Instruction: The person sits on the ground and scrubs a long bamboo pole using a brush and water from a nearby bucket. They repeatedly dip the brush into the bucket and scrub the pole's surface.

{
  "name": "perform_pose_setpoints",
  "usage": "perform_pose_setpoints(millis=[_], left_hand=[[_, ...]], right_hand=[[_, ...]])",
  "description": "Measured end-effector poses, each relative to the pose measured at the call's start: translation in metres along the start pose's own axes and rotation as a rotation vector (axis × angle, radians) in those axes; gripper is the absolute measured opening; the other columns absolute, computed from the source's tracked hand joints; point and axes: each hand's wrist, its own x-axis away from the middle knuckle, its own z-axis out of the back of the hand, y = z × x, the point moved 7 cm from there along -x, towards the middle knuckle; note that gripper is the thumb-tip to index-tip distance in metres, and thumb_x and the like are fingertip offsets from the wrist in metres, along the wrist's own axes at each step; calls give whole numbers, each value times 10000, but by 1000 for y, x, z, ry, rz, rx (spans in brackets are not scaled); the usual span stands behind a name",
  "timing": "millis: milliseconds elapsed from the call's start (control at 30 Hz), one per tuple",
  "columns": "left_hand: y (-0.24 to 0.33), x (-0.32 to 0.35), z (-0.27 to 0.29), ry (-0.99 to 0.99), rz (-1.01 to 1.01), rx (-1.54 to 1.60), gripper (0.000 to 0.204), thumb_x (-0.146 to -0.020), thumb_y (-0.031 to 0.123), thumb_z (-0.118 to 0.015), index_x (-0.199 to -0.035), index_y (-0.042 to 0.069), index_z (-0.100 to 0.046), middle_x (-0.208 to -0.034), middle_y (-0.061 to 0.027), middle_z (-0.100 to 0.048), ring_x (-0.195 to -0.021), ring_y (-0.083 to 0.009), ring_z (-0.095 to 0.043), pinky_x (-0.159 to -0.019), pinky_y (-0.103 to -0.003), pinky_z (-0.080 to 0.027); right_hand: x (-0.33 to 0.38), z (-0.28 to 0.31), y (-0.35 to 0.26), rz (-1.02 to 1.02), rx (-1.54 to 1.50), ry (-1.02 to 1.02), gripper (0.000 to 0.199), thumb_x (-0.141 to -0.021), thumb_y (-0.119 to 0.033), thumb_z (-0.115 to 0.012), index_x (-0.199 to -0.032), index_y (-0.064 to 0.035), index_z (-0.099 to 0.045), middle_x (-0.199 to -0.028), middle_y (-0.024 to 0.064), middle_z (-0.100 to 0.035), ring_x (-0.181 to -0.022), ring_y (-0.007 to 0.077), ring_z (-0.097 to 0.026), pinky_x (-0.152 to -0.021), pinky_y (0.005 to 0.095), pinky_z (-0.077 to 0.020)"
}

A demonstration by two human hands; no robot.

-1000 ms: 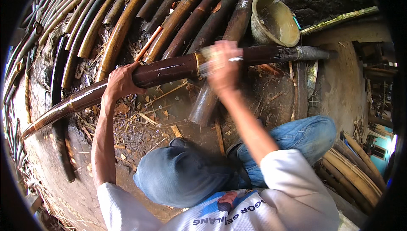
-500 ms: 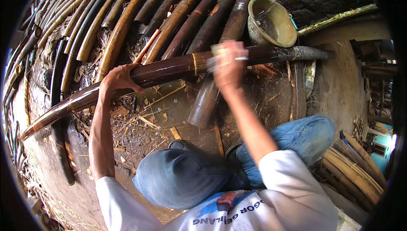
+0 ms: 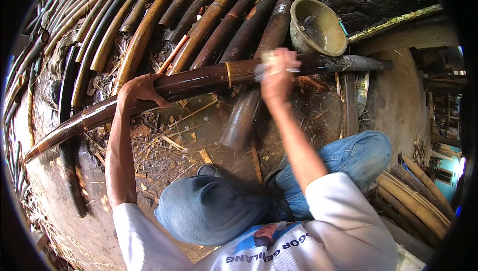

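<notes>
A long, dark brown bamboo pole point(image 3: 199, 80) lies crosswise in front of me, wet and shiny, with a pale ring at a joint. My left hand point(image 3: 143, 91) is closed round its left part, thumb on the near side. Further right, my right hand point(image 3: 280, 72) presses on the top of the pole, closed on a pale yellowish and grey scrubbing pad point(image 3: 264, 67). Motion smears that hand and the pad, so the pad's exact shape is hard to make out. Under the pole, a thick bamboo piece point(image 3: 241, 119) runs toward me.
Beyond the pole, many bamboo poles point(image 3: 144, 37) lie side by side. A worn round basin point(image 3: 318, 27) holding some water stands at the far right, close to the pole. Wet ground with bamboo scraps point(image 3: 174, 141) lies before my knees. Split bamboo point(image 3: 413, 199) is stacked at right.
My right hand has slid a little to the right along the pole with the pad. My left hand keeps its hold at the same spot.
</notes>
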Motion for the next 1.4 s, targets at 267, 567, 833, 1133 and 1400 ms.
perform_pose_setpoints(millis=[267,567,833,1133,1400], left_hand=[[6,20,5,220,-21,30,1079,-556,562,-999,-1445,59,-655,-1241,-167,-777,-1185,-299,-730,-1057,-413,-547],[0,6,20,681,40,149,568,-970,665,-678,-995,129,-863,-778,-165,-756,-797,-329,-773,-748,-443,-575],[-7,19,24,701,20,141,466,-997,515,-722,-976,69,-857,-712,-202,-726,-701,-296,-761,-690,-428,-550],[15,0,39,883,-82,-43,433,-991,490,-740,-1009,67,-827,-734,-181,-739,-696,-332,-744,-699,-472,-549],[83,36,-46,963,-180,-422,966,-701,439,-945,-1532,165,-536,-1444,-135,-596,-1324,-375,-585,-1170,-547,-376]], right_hand=[[38,-37,-91,420,1,-68,506,-992,-254,-687,-1479,-134,-626,-1489,132,-638,-1454,354,-545,-1243,498,-400],[21,-27,-87,434,167,-16,345,-989,-270,-686,-1235,-31,-723,-1365,213,-673,-1337,437,-589,-1174,548,-428],[40,-29,-76,470,29,-115,502,-1002,-219,-694,-1493,-131,-634,-1569,133,-581,-1526,387,-450,-1281,526,-313],[43,-48,-90,306,74,-87,593,-1017,-222,-684,-1567,-66,-526,-1695,184,-404,-1609,413,-282,-1329,552,-181],[-3,18,27,334,162,-19,475,-1062,-229,-605,-1516,-92,-606,-1658,131,-484,-1599,390,-321,-1312,581,-220]])
